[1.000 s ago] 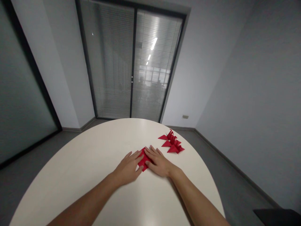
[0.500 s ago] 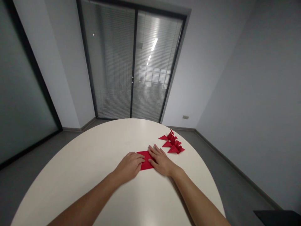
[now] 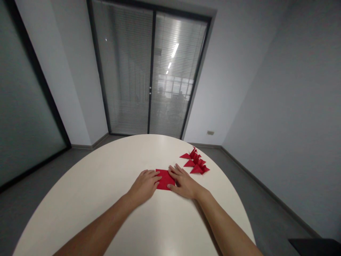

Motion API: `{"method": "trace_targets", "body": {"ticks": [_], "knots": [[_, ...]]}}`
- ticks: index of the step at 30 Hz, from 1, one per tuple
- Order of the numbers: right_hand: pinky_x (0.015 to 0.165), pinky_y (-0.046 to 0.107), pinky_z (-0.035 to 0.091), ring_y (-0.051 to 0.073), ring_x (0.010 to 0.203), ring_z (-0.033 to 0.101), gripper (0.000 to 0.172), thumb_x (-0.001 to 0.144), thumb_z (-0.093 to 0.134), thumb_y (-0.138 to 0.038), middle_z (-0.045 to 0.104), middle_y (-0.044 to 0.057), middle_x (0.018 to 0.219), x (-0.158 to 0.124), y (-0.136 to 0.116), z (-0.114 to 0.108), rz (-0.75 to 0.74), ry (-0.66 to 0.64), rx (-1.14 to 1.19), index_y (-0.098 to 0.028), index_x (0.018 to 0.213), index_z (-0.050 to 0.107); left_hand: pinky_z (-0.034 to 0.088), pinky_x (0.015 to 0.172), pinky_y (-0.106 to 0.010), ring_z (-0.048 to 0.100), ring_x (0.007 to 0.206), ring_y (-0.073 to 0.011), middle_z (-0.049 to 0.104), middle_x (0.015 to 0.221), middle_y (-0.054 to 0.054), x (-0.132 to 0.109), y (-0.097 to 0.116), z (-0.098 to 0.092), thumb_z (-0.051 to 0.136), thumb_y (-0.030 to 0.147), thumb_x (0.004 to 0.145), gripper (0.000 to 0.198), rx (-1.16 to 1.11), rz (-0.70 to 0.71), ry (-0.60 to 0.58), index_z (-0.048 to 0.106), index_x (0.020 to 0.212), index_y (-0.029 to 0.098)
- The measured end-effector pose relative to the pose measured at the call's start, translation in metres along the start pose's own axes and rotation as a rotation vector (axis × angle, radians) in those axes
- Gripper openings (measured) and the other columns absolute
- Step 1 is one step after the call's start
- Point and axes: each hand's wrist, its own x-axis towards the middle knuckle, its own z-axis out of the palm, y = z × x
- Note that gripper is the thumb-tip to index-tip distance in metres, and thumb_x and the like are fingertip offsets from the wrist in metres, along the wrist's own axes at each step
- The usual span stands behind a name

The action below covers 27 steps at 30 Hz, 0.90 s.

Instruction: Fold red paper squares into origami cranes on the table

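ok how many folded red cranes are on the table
3, it seems: far crane, middle crane and near crane, overlapping on the far right of the table; another could be hidden.

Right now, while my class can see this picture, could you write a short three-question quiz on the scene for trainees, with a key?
1. True or false: only the right hand touches the square of paper.
2. Multiple choice: where are the folded figures?
A) On top of the paper
B) On the table, beyond and to the right of the right hand
C) Under the right hand
3. Fill in the blank: the paper and the folded figures are both ____ in colour.

Key:
1. False; the left hand touches it too.
2. B
3. red
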Motion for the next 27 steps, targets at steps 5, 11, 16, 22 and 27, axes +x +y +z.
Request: {"method": "trace_targets", "body": {"ticks": [5, 11, 16, 22, 27], "knots": [[0.12, 0.05, 0.024, 0.032, 0.148, 0.027, 0.052, 0.091, 0.058, -0.044, 0.041, 0.013, 0.154, 0.0, -0.007, -0.009, -0.156, 0.062, -0.01, -0.018, 0.136, 0.06, 0.038, 0.108, -0.048, 0.057, 0.121, -0.0268, 0.065, 0.132, -0.006, -0.001, -0.004, 0.0, 0.045, 0.021, 0.096, 0.034, 0.032, -0.043, 0.042, 0.07, 0.118, 0.024], [0.117, 0.051, 0.032, 0.031, 0.138, 0.045, 0.053, 0.091, 0.057, -0.044, 0.054, 0.015, 0.143, 0.0, -0.001, -0.007, -0.179, 0.075, 0.006, -0.018, 0.137, 0.059, 0.036, 0.11, -0.049, 0.053, 0.126, -0.0301, 0.061, 0.138, -0.008, -0.005, -0.006, 0.0, 0.049, 0.04, 0.096, 0.04, 0.025, -0.051, 0.032, 0.065, 0.128, 0.021], [0.115, 0.051, 0.033, 0.032, 0.138, 0.044, 0.053, 0.088, 0.06, -0.044, 0.054, 0.016, 0.144, -0.001, 0.003, -0.006, -0.152, 0.105, -0.016, -0.017, 0.134, 0.062, 0.035, 0.113, -0.048, 0.05, 0.131, -0.0298, 0.058, 0.142, -0.01, -0.006, -0.01, 0.005, 0.048, 0.047, 0.096, 0.047, 0.011, -0.036, 0.018, 0.061, 0.132, 0.02], [0.113, 0.047, 0.037, 0.031, 0.134, 0.048, 0.053, 0.084, 0.065, -0.043, 0.059, 0.013, 0.139, -0.001, -0.004, -0.007, -0.172, 0.109, 0.017, -0.019, 0.131, 0.064, 0.034, 0.113, -0.048, 0.049, 0.132, -0.0292, 0.058, 0.141, -0.009, -0.005, -0.01, 0.007, 0.049, 0.046, 0.095, 0.046, -0.014, -0.033, 0.035, 0.06, 0.133, 0.021], [0.108, 0.042, 0.043, 0.029, 0.125, 0.056, 0.049, 0.087, 0.062, -0.041, 0.061, 0.013, 0.136, -0.001, -0.006, -0.008, -0.152, 0.101, 0.029, -0.02, 0.13, 0.065, 0.035, 0.114, -0.047, 0.048, 0.132, -0.0288, 0.058, 0.141, -0.009, -0.005, -0.01, 0.007, 0.049, 0.047, 0.095, 0.047, -0.014, -0.028, 0.024, 0.059, 0.134, 0.023]]}}
